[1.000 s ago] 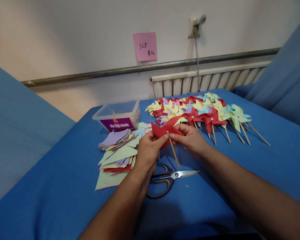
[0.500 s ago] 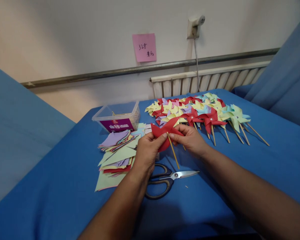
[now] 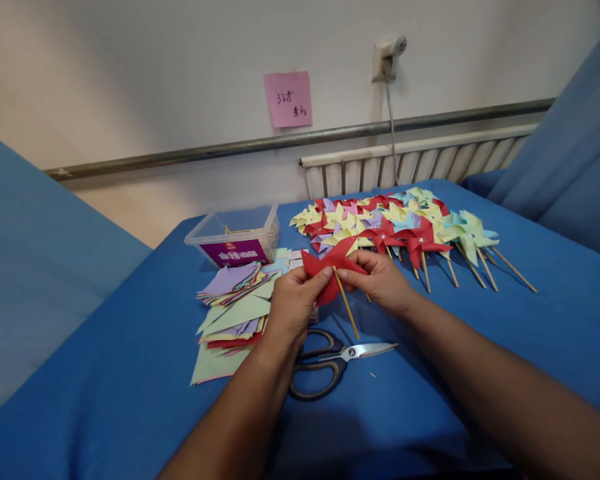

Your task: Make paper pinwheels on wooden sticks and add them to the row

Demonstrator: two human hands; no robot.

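Over blue cloth (image 3: pixel 130 373), left fingers (image 3: pixel 320 283) and right fingers (image 3: pixel 354 279) pinch a pointed red paper pinwheel (image 3: pixel 334 258).

Over the blue-covered bench (image 3: pixel 115 373), the left hand (image 3: pixel 293 297) and right hand (image 3: pixel 385 285) hold a red paper pinwheel (image 3: pixel 336 259), its wooden stick (image 3: pixel 349 310) slanting toward half past five. From there, open scissors (image 3: pixel 337 360) lie at six o'clock, coloured paper sheets (image 3: pixel 233 320) at eight, a clear tub (image 3: pixel 235 239) between nine and ten, and many pinwheels (image 3: pixel 395 223) clustered around two.
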